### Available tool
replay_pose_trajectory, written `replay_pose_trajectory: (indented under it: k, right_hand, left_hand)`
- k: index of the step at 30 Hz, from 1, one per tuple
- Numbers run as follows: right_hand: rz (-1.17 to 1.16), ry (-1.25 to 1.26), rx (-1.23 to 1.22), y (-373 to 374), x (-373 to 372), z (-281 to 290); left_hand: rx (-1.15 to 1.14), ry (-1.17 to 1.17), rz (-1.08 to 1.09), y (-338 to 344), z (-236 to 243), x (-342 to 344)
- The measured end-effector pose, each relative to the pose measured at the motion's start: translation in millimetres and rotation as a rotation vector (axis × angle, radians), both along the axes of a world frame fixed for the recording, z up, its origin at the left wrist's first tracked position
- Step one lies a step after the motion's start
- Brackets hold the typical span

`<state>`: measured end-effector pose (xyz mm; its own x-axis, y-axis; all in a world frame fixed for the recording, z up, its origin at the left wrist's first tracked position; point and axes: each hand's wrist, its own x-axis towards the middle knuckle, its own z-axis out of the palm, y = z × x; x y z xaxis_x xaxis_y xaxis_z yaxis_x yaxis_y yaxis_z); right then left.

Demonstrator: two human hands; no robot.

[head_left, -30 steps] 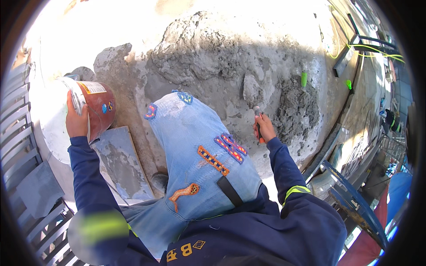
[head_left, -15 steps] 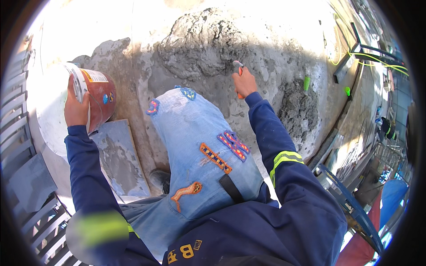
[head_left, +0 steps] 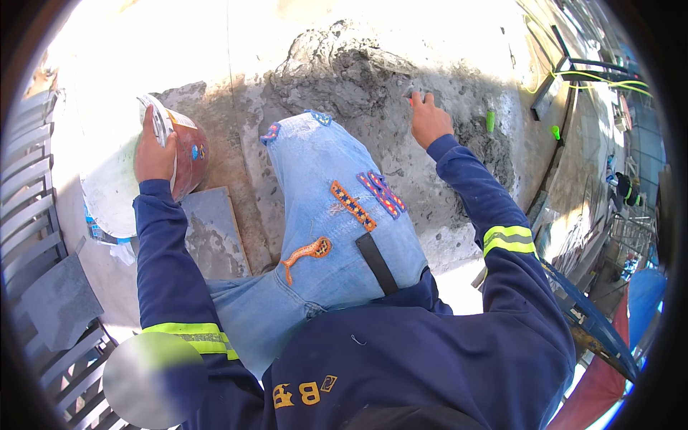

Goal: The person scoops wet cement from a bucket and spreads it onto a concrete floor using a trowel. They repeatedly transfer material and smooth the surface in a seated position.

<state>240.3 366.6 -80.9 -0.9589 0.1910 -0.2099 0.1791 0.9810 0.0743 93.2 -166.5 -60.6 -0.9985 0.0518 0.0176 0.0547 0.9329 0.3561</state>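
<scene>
My left hand (head_left: 155,154) grips the rim of a red-brown bucket (head_left: 192,147), which lies tilted with its mouth turned left. The fingers lie over the pale rim and the thumb is against it. My right hand (head_left: 431,120) is closed around a hand tool (head_left: 409,92), just right of a heap of wet grey mortar (head_left: 337,75). Only a small grey end of the tool shows past the fingers; its handle looked orange and grey a moment before. Its working end is hidden.
A mortar-stained board (head_left: 215,233) lies below the bucket. My bent, jeans-clad leg (head_left: 322,172) is between my arms. More mortar (head_left: 494,154) is spread at right, beside a green plastic piece (head_left: 490,122). Dark metal slats (head_left: 29,186) run along the left; a yellow cable (head_left: 609,80) crosses the far right.
My right hand has moved right and slightly up, away from the heap, and its grip has turned. The view has shifted, so bucket and left hand appear farther right; that hand still holds the rim.
</scene>
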Motion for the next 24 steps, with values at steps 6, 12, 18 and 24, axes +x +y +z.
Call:
replay_pose_trajectory:
  k: [6,12,18,24]
  right_hand:
    - [-0.574,-0.073,-0.988,-13,-67,31]
    - [-0.624,-0.087,-0.897,-30,17,-145]
    - [-1.069,-0.367,-1.303,-25,-48,-125]
    - [-0.049,-0.605,-0.296,-38,-115,4]
  left_hand:
    - [-0.044,0.001,0.024,5,10,1]
    - [-0.039,0.058,0.038,14,11,-2]
    - [-0.069,0.012,0.037,18,6,8]
    - [-0.317,0.219,-0.053,25,42,37]
